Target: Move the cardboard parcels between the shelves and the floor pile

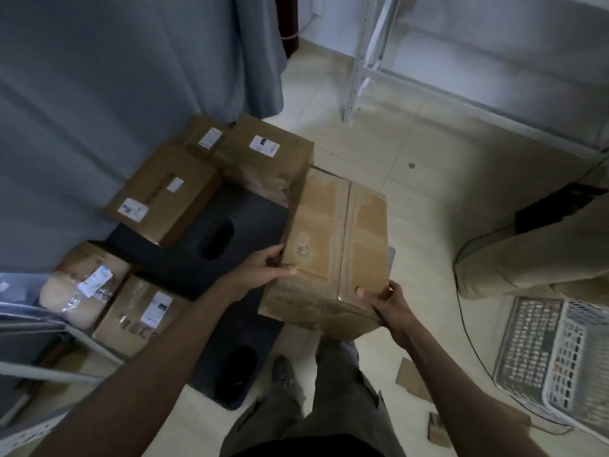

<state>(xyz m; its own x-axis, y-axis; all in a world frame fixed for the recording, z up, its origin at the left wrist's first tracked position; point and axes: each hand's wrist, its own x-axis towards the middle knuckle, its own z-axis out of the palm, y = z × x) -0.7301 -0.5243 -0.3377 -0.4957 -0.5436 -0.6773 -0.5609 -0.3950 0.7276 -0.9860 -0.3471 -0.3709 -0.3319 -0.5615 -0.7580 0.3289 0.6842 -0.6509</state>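
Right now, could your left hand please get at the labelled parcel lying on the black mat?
Probably not yet: the left hand and right hand both hold the big carton. The path over the black mat to the labelled parcel looks free once the carton is set down.

The box (pixel 333 245) sits between my hands; the floor pile (pixel 211 179) lies left of it; shelves (pixel 461 67) behind; a basket (pixel 557 361) right.

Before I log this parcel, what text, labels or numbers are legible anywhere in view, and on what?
"品汇": partly readable print on the near-left box; other characters blurred.
White shipping labels on the floor pile boxes: too blurred to read.
Faint mark on the held parcel, gripped by left hand and right hand: illegible.
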